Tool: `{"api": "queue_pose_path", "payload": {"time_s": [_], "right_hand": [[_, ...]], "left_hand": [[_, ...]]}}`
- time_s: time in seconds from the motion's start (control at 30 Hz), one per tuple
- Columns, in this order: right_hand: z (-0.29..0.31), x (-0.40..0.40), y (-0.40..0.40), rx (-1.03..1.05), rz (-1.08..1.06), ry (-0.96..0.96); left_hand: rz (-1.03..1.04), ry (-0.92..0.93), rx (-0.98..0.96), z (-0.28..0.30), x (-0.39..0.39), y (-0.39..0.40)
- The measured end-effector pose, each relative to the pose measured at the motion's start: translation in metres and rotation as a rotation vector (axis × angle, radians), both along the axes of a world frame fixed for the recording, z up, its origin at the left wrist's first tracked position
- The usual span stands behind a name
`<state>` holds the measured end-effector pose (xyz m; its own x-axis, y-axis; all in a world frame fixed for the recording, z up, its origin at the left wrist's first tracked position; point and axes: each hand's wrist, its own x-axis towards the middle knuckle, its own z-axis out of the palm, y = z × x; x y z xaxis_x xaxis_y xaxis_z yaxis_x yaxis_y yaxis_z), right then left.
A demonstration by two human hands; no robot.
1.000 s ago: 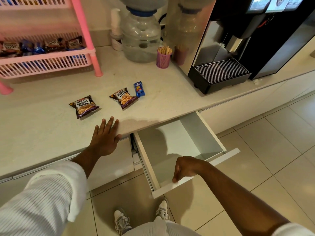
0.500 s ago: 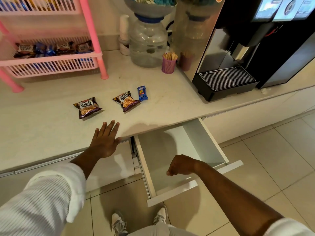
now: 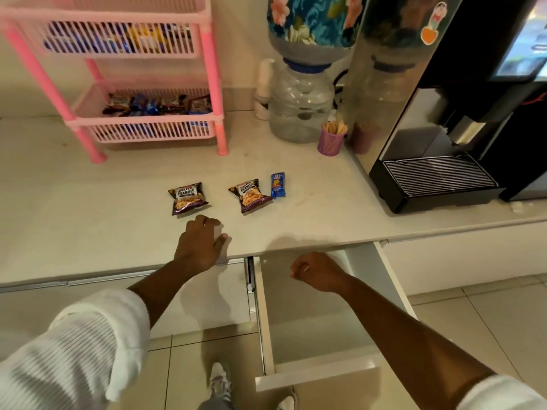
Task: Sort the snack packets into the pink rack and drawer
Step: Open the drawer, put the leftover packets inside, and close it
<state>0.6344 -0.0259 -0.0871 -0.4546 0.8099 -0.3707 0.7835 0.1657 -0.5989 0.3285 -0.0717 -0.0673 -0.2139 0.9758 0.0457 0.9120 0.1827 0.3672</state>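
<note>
Judging by looks, the peanut packet (image 3: 188, 198) at twelve o'clock of your left hand (image 3: 199, 247) is light, crinkly, slippery; pinch its top seam. Your left hand's fingers are loosely curled, holding nothing; your right hand (image 3: 318, 272) is a bare fist above the drawer (image 3: 310, 374).

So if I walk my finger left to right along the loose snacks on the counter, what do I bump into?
Left peanut packet → right peanut packet → small blue packet, which lies close beside the right peanut packet.
</note>
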Motion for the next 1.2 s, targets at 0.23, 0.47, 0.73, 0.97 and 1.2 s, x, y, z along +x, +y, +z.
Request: {"api": "queue_pose_path", "payload": {"time_s": [0.23, 0.47, 0.73, 0.97, 1.2], "right_hand": [[0.029, -0.085, 0.052, 0.387, -0.115, 0.053], [0.049, -0.16, 0.103, 0.558, -0.169, 0.083], [0.034, -0.206, 0.137, 0.384, -0.285, -0.16], [0.013, -0.21, 0.143, 0.348, -0.354, -0.251], [0.016, -0.201, 0.141, 0.292, -0.426, -0.254]], "left_hand": [[0.316, 0.014, 0.154, 0.027, -0.037, 0.034], [0.702, -0.552, -0.04, 0.033, -0.079, 0.093], [0.763, -0.723, -0.111, 0.004, -0.109, 0.119], [0.698, -0.761, -0.164, -0.01, -0.128, 0.121], [0.597, -0.914, -0.1, -0.017, -0.128, 0.105]]}}
